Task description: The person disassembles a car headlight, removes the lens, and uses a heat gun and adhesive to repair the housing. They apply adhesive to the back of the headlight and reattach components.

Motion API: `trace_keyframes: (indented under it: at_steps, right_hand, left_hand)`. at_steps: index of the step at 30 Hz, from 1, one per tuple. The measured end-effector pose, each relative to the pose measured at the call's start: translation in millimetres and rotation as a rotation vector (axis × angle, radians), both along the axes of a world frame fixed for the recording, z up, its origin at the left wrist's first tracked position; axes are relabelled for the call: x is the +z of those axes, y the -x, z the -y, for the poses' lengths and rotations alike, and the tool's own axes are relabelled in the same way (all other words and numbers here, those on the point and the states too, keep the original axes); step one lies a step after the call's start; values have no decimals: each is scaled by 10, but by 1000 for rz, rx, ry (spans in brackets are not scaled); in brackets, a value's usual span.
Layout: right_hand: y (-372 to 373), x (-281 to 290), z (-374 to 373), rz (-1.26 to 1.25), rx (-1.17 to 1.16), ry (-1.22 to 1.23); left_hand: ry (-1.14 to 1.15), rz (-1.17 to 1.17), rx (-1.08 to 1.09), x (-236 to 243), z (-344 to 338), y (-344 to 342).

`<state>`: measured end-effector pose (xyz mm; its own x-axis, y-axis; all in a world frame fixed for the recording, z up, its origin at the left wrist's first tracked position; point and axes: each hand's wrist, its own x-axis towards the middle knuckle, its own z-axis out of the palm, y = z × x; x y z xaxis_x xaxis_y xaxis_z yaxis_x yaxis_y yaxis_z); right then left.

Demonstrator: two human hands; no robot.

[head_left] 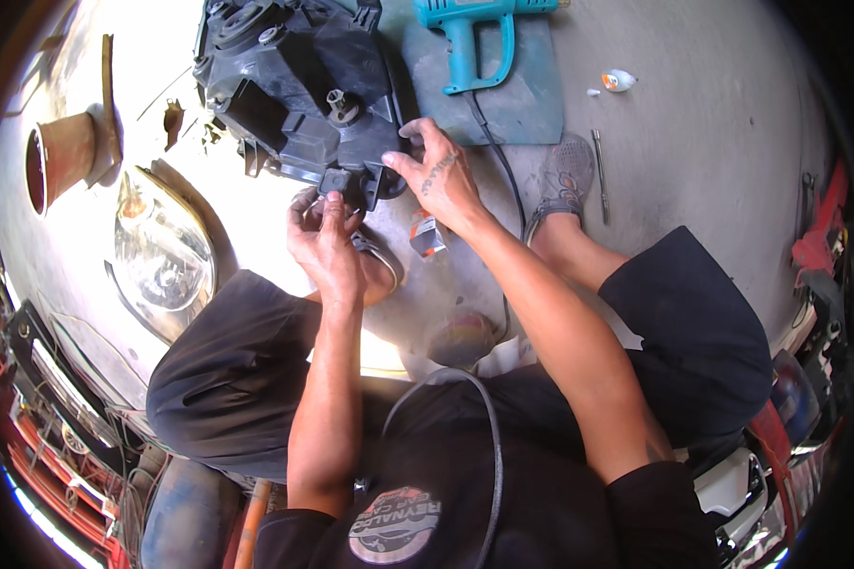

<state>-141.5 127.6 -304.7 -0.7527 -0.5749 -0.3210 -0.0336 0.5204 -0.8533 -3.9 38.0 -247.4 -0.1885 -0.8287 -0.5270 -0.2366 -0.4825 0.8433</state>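
A black headlight housing [299, 142] lies on the floor in front of me, its back with round caps and sockets facing up. My left hand [327, 247] pinches a small black square plastic piece [335, 180] at the housing's near edge, thumb on top. Whether that piece is joined to the housing I cannot tell. On the near right edge of the housing, my right hand [441, 180] grips with bent fingers and thumb. Just below it on the floor is a small white-and-orange packet [427, 235].
A teal heat gun [462, 47] with a dark cord rests on a blue-grey sheet [531, 104]. Further right are a small glue bottle [619, 81] and a thin metal rod [600, 175]. On the left lie a clear headlight lens [166, 256] and a rusty can [62, 161].
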Motion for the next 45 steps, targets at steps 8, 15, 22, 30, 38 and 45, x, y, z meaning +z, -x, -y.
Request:
trace_keyframes:
  at_steps: [8, 15, 22, 30, 38, 45]
  right_hand:
    - [-20, 59, -23, 75, 18, 18]
    - [-64, 73, -48, 172, -9, 90]
    - [74, -22, 85, 381, 31, 171]
    - [102, -321, 123, 436, 66, 108]
    - [272, -390, 131, 672, 20, 316]
    - [492, 140, -135, 804, 38, 217]
  left_hand:
    - [-115, -88, 104, -39, -7, -25]
    - [-31, -67, 216, -206, 283, -132]
    - [480, 242, 231, -335, 1426, 52]
    - [132, 216, -301, -578, 3003, 188]
    - [-52, 90, -282, -739, 2831, 224]
    - [44, 85, -356, -364, 2606, -148]
